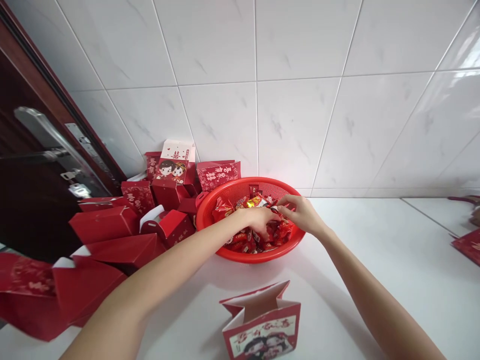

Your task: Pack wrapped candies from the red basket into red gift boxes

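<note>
A red plastic basket (210,220) holds many small wrapped candies (243,245), mostly red with some gold. Both of my hands are inside it. My left hand (260,220) reaches down among the candies with its fingers curled; what they close on is hidden. Beside it, my right hand (302,215) pinches with thumb and fingertips at a small wrapped candy near the basket's right side. Nearer to me, a red paper gift box (262,325) with a printed couple on its front stands upright, its top open.
Several red gift boxes (105,222) crowd the left side, some tilted against each other. A white tiled wall (288,130) rises behind the white tabletop (360,235). At far left is a dark door with a metal handle (56,140). Red card (468,245) lies at far right.
</note>
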Action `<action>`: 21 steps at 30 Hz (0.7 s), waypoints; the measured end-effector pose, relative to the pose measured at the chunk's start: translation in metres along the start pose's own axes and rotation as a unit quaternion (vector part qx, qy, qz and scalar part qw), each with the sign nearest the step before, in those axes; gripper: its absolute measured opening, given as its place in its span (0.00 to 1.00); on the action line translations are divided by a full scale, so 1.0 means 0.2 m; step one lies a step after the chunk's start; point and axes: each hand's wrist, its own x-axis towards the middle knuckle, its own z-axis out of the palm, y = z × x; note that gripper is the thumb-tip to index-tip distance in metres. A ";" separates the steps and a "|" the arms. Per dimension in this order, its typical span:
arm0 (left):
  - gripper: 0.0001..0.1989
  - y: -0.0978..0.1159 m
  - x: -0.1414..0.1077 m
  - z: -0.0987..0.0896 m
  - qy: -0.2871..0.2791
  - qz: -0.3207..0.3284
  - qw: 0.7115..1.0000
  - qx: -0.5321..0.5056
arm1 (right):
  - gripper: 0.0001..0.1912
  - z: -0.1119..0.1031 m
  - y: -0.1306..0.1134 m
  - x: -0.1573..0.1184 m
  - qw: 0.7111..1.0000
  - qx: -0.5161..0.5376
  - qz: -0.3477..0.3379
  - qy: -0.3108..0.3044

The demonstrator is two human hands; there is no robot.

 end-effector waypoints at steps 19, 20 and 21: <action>0.11 -0.02 -0.09 -0.14 -0.069 -0.217 0.972 0.060 | 0.04 0.03 -0.05 -0.02 0.990 -0.127 0.062 -0.005; 0.12 -0.04 -0.09 -0.14 -0.072 -0.226 0.970 0.063 | 0.04 0.03 -0.05 -0.02 0.989 -0.131 0.062 -0.004; 0.12 -0.06 -0.09 -0.15 -0.069 -0.234 0.967 0.067 | 0.04 0.04 -0.05 -0.02 0.989 -0.135 0.062 -0.004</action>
